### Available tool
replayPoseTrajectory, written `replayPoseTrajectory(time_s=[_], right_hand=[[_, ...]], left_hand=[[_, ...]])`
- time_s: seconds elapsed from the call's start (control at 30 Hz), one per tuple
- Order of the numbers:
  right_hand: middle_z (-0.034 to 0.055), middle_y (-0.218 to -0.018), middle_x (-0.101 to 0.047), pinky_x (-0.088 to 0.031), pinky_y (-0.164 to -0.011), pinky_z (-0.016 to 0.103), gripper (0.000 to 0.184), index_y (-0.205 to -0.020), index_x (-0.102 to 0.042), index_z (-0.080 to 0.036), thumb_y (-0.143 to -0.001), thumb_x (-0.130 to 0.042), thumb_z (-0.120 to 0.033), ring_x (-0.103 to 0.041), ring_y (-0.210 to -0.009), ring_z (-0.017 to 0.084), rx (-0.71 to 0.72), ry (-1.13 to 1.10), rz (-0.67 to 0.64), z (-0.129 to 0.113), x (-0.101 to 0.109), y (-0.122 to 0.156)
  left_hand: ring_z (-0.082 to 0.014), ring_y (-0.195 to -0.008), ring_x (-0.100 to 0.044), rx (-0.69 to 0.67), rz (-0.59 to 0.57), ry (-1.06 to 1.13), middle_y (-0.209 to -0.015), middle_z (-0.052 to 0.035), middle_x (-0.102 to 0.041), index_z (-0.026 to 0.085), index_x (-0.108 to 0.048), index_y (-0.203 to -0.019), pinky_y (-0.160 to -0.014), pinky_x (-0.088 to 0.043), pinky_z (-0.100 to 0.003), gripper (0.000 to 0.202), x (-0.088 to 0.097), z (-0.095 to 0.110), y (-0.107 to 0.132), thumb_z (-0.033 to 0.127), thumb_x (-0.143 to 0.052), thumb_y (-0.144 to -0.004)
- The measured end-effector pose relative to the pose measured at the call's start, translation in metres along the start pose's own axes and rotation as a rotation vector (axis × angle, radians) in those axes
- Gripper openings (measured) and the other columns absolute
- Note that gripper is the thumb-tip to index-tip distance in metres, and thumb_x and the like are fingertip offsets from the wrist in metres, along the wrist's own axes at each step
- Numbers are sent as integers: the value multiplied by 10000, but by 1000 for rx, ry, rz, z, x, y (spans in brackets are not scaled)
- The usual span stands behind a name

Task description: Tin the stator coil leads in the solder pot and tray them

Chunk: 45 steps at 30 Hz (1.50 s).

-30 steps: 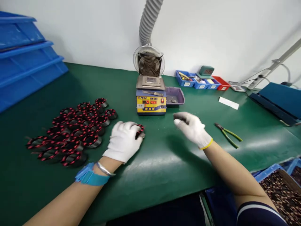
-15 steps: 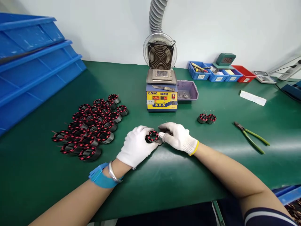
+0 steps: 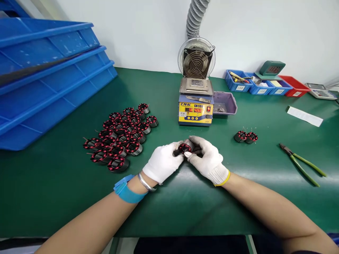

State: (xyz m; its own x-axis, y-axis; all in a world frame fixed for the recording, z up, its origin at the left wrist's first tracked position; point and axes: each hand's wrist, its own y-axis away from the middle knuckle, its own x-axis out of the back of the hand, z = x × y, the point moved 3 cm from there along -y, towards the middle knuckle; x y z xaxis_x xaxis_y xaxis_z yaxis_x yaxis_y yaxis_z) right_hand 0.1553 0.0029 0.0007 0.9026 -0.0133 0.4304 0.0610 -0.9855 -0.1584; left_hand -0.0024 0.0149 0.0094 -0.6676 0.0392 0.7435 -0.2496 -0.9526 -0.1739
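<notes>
Both my hands wear white gloves with darkened fingertips. Between them is a wound motor stator, a dark ring with red-and-black windings, tilted with its open end facing me. My left hand is closed on its left side. My right hand has its fingers wrapped round the right side, the thumb at the front rim. The fingers partly cover the stator. On the left lies a cluster of similar stators, and two more stators stand together on the right with thin wire ends sticking up.
A yellow-and-blue solder pot with a fan stands ahead, a purple tray beside it. Green-handled cutting pliers and a paper strip lie right. Blue crates are stacked left. Small blue bins and a red bin line the wall.
My right hand has moved onto the stator, now gripping it along with the left, and the stator has tilted. The camera view has turned left, so the scene sits farther right.
</notes>
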Motion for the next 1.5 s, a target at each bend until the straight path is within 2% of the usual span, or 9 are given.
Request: replayPoseTrajectory(time_s=[0.1,0.2,0.37,0.57,0.77,0.9,0.97,1.2,1.5], right_hand=[[40,-1115,-681,-575,-824,310,499,-1232,-595,-230,-744,-677,-288,-675,-908,168,11,-12,-4,-1,2,-1],[44,-1035,-702,-586,-786,314,482,-1199,-605,-208,-732,-680,-299,-682,-858,171,-43,-49,7,-3,5,-3],[43,-1005,-710,-591,-754,315,465,-1167,-608,-210,-717,-688,-296,-686,-822,174,-87,-109,30,-5,6,-5],[39,-1046,-698,-584,-774,299,465,-1188,-603,-214,-740,-683,-307,-677,-864,168,-22,-93,-38,-7,2,-1],[33,-985,-713,-588,-738,300,489,-1175,-613,-202,-709,-702,-319,-678,-755,156,-115,-76,-25,-9,4,-2],[40,-1027,-705,-583,-754,305,494,-1186,-605,-214,-709,-695,-311,-680,-845,175,-72,-87,-13,-8,4,-1],[38,-1043,-701,-580,-773,309,488,-1181,-610,-224,-709,-698,-313,-678,-871,178,-40,-58,-15,-7,4,-2],[39,-989,-715,-588,-729,310,468,-1153,-618,-218,-702,-699,-312,-683,-775,167,-123,-79,4,-9,4,-5],[64,-1090,-684,-565,-832,337,466,-1202,-603,-192,-752,-639,-310,-669,-930,205,131,109,140,-28,41,-37]], left_hand=[[-154,-561,-602,117,-257,230,-628,-21,-667,181,-624,-676,-542,-479,-261,155,15,-3,1,249,-516,-764],[-110,-377,-443,222,-461,610,-465,15,-550,182,-617,-702,-380,-333,-226,131,37,-11,7,291,-572,-760],[-137,-503,-532,135,-78,766,-646,-43,-623,164,-611,-863,-450,-393,-251,333,51,-20,3,480,-508,-851],[-127,-609,-524,78,-78,368,-653,0,-588,181,-587,-721,-567,-422,-243,253,16,1,8,376,-517,-865],[-99,-488,-470,123,378,624,-599,18,-539,186,-534,-707,-430,-359,-221,170,39,-8,13,289,-500,-839],[-112,-535,-518,142,-79,510,-655,-4,-608,172,-573,-735,-478,-416,-227,186,20,-2,10,349,-599,-783],[-106,-519,-508,173,-182,443,-606,1,-597,171,-575,-666,-476,-408,-223,189,15,3,10,314,-595,-788],[-87,-486,-505,168,458,690,-609,30,-539,190,-543,-696,-394,-356,-198,123,47,-7,9,248,-566,-803],[-99,-510,-520,231,53,752,-655,-15,-602,152,-556,-828,-487,-420,-226,412,1,-10,-1,546,-453,-893]])
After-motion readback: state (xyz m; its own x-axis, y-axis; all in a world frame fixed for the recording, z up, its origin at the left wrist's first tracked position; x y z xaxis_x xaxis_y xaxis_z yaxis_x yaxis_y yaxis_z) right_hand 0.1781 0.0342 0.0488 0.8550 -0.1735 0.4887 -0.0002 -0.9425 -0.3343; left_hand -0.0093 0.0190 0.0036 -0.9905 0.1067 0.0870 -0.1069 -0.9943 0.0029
